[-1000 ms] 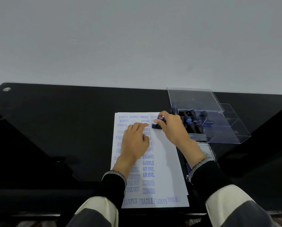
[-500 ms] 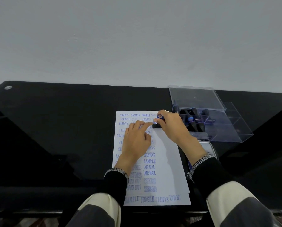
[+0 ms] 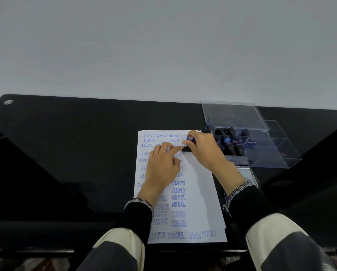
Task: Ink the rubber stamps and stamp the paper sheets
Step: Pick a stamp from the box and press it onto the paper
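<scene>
A: Fingers?
B: Right hand (image 3: 204, 151) pinches the stamp (image 3: 189, 143) near its blue top; the black base sits on the paper (image 3: 200, 192) near the sheet's far right corner. Left hand (image 3: 163, 169) lies flat on the sheet, index finger stretched out, tip just beside the stamp base, other fingers loosely curled.
A: Readable text?
B: Blue prints: SAMPLE, FRAGILE, AMENDED up top; SAMPLE, AIR MAIL twice, EXPRESS, FAX OUT twice lower down. Near edge reads SAMPLE, FRAGILE, then upside-down SAMPLE and AIR MAIL. Some are smeared and unreadable.
A: Around it?
B: Clear box (image 3: 261, 147) with more stamps to the right, lid open. Ink pad tin (image 3: 247, 176) beside the right wrist. Black table (image 3: 66, 153).
</scene>
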A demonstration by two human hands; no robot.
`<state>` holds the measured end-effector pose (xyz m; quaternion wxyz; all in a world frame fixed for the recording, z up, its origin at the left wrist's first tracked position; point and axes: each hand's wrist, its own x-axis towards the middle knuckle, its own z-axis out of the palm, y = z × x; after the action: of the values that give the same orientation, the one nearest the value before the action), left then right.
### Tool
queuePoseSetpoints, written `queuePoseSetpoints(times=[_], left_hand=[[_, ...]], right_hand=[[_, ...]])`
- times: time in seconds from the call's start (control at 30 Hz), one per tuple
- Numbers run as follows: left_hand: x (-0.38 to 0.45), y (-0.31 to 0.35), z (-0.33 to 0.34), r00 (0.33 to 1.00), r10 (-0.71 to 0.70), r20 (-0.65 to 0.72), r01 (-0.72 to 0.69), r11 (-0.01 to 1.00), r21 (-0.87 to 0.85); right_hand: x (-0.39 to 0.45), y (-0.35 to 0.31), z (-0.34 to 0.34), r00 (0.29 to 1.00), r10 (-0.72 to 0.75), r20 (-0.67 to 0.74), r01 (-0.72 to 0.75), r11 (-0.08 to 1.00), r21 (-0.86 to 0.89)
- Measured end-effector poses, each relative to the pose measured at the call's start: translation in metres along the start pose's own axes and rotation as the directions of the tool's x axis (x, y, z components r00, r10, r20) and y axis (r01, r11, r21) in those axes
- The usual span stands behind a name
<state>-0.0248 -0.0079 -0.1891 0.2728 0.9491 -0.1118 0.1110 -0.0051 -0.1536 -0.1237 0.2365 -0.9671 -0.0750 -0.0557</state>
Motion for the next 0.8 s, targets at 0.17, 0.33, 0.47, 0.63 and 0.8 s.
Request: queuePoseSetpoints(times=[0.17,0.33,0.47,0.63,0.8], left_hand=[[-0.001,0.000,0.000,1.000,0.014,0.000,-0.014,1.000,0.010],[0.000,-0.001,0.000,0.999,0.033,-0.011,-0.033,0.999,0.014],[0.000,-0.002,0.001,1.000,0.025,-0.007,-0.025,0.999,0.024],[0.003,-0.006,-0.008,0.996,0.034,0.085,-0.028,0.998,-0.061],[-0.011,-0.027,-0.022,0.999,-0.036,0.003,0.036,0.993,-0.115]], right_hand=[[0.003,0.000,0.001,1.000,-0.002,0.026,0.003,1.000,-0.031],[0.005,-0.002,0.000,0.999,0.013,0.051,-0.009,0.996,-0.084],[0.003,-0.004,0.006,0.999,0.033,0.043,-0.027,0.991,-0.132],[0.008,-0.007,0.003,0.998,0.043,0.042,-0.036,0.988,-0.150],[0.004,-0.008,0.007,0.996,0.075,0.040,-0.069,0.988,-0.136]])
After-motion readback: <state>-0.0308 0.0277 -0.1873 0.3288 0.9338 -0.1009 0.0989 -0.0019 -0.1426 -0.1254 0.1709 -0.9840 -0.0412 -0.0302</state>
